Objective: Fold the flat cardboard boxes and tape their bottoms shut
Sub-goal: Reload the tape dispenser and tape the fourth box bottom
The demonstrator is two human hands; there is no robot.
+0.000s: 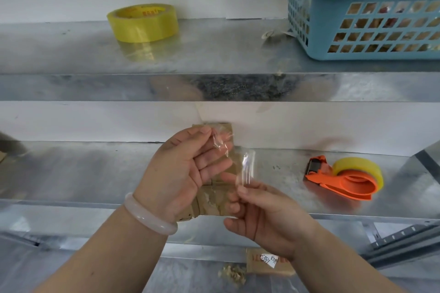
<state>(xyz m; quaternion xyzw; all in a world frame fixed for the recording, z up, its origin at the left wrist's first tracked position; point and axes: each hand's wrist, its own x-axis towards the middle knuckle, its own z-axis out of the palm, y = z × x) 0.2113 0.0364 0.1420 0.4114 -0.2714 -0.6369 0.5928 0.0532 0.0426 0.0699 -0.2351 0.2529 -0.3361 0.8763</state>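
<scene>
Two galvanised metal shelves run across the frame, dull and mottled, with a white wall behind them. On the upper shelf (214, 54) a roll of yellow tape (142, 22) lies flat at upper left. A blue plastic lattice basket (362, 19) at upper right holds brownish packets. On the lower shelf (83, 173), at right of centre, an orange plastic tape dispenser (342, 179) lies on its side, loaded with a yellow roll. It is well apart from the hands.

At the centre of the frame a small flat cardboard box (214, 197), brown, creased and scuffed, sits behind both hands above the lower shelf's front edge. The left hand (181, 173) covers most of it. This hand wears a pale, smooth bangle (147, 214), and its palm faces the camera with the fingers curled in. Thumb and forefinger pinch a bit of crumpled clear tape (221, 141) in front of the box's top. Which fingers bear the box cannot be seen.

The right hand (264, 219), lower and to the right, pinches the bottom end of a clear tape strip (245, 169) that stands up glossy beside the box. Whether the two bits of tape join I cannot tell.

At the bottom of the frame lie a brown packet with a white handwritten label (269, 261) and some torn scraps (233, 273).
</scene>
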